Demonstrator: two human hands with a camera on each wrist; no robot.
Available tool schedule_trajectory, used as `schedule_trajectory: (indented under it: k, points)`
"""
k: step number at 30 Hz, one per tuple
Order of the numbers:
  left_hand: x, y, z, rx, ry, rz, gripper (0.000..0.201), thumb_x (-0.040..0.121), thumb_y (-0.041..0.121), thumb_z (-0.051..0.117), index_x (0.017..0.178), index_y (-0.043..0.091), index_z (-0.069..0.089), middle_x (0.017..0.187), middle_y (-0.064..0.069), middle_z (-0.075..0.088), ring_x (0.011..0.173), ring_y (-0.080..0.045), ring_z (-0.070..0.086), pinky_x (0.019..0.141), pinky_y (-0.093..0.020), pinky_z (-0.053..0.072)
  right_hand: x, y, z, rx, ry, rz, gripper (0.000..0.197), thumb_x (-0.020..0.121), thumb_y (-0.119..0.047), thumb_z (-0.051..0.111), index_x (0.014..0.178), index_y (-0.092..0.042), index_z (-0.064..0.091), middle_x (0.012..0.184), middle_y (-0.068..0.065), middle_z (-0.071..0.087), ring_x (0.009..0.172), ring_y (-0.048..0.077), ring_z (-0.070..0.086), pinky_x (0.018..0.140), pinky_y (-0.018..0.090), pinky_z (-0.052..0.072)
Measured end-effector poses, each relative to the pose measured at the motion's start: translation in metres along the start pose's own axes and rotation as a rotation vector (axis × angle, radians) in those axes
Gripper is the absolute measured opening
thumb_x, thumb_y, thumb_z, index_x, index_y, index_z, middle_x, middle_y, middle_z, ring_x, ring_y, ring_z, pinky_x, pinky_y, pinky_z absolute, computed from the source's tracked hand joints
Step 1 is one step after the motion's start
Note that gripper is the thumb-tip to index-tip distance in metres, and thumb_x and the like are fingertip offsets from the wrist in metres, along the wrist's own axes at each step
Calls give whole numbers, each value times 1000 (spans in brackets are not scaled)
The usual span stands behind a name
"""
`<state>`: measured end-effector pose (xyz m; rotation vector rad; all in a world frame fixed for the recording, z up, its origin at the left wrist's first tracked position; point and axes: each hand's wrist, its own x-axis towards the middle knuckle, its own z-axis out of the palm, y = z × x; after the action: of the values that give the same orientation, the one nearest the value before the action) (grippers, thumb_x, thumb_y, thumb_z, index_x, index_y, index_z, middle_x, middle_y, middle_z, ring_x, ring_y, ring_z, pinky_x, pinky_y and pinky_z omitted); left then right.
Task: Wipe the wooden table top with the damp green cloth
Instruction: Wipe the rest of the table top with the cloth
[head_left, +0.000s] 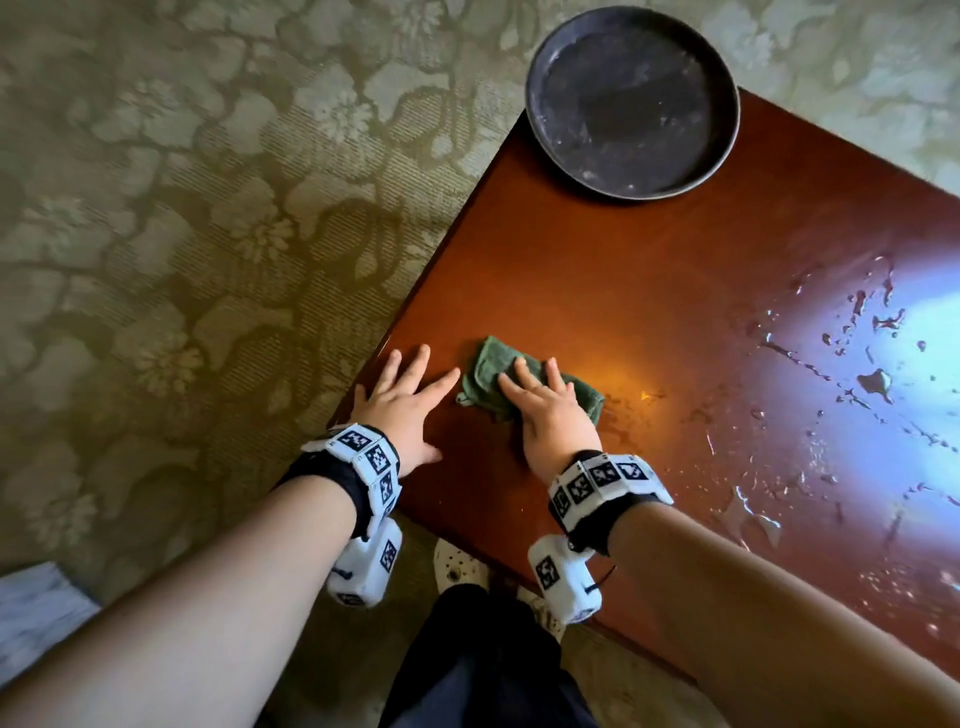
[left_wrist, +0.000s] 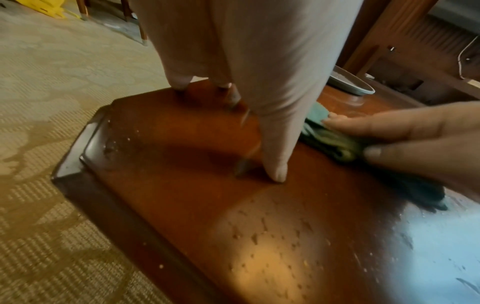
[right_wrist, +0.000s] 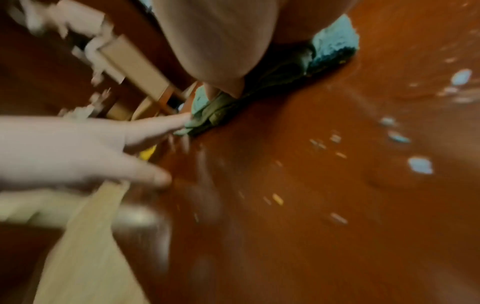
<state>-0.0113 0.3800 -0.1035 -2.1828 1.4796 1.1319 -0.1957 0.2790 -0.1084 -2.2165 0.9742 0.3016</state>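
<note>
The right hand (head_left: 553, 415) presses the folded green cloth (head_left: 488, 366) flat on the wooden table (head_left: 649, 270) near its left edge, fingers straight, grip wide. The left hand (head_left: 402, 410) lies flat beside the cloth, fingers spread, holding nothing. Water droplets (head_left: 878, 384) sit to the right; a dark round tray (head_left: 631, 101) stands at the far corner

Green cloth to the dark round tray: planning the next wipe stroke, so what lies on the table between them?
Nothing: the head view shows bare wood between the green cloth and the dark round tray.
</note>
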Motion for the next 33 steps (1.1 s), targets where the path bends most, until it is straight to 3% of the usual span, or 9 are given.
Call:
schedule_trajectory:
  k: [5,8,11,13,18,20,23,25,33]
  points:
    - [-4,-3,1,10,14,12,101,85,36,74,152,49,0,160,10,-27,148,-23,-21,118,-58,12,-36,15,13,-315,-317,-268,74,85,-1,41,147,-33,16,156,-11,-1,143,23,-12,115,40,-2]
    - [-10,-2,3,10,2,3,101,86,32,74,153,48,-1,160,9,-26,148,-24,-21,118,-56,11,-53,39,15,-463,-515,-389,69,89,-4,42,146,-34,17,156,-11,1,142,17,-9,117,38,6]
    - [-15,-3,7,3,-2,-6,101,87,30,73,153,47,-1,160,9,-26,148,-24,-22,118,-57,13,-63,59,0,-308,-389,-526,54,87,-1,47,136,-25,46,150,-4,31,141,21,19,113,32,26]
    - [-19,-5,11,-10,-3,-12,102,86,29,74,154,46,-1,160,9,-26,148,-24,-21,119,-57,14,-69,60,-13,-146,-404,-458,49,87,2,43,132,-18,52,147,1,35,139,20,21,113,28,22]
    - [-25,-16,18,-45,66,-68,97,89,33,70,156,38,-1,162,8,-21,150,-23,-16,119,-56,14,-54,35,-9,194,167,-131,57,78,13,47,121,-23,62,131,1,56,125,18,49,108,24,30]
    - [-26,-19,18,-60,77,-81,93,91,32,67,156,36,0,163,8,-20,150,-22,-14,120,-53,17,-32,8,-5,200,121,-75,57,84,10,42,129,-23,55,141,-1,46,135,17,36,112,29,28]
    - [-28,-24,15,-68,74,-91,90,94,28,65,157,35,1,163,8,-18,150,-21,-13,120,-45,19,-10,-34,5,-104,-193,-45,71,87,6,38,147,-28,23,156,-7,7,144,21,-3,117,37,11]
    - [-29,-27,15,-50,74,-90,89,94,28,64,157,34,1,163,9,-18,150,-21,-13,120,-45,19,-12,-48,18,-278,-277,-114,81,84,5,44,149,-30,9,157,-7,-6,142,25,-14,117,41,2]
    - [-32,-13,15,35,29,-37,92,93,30,65,156,34,-2,163,4,-21,150,-23,-15,120,-49,13,-58,7,24,-420,-502,-600,69,88,-3,43,146,-32,20,156,-11,3,136,17,-22,112,35,-8]
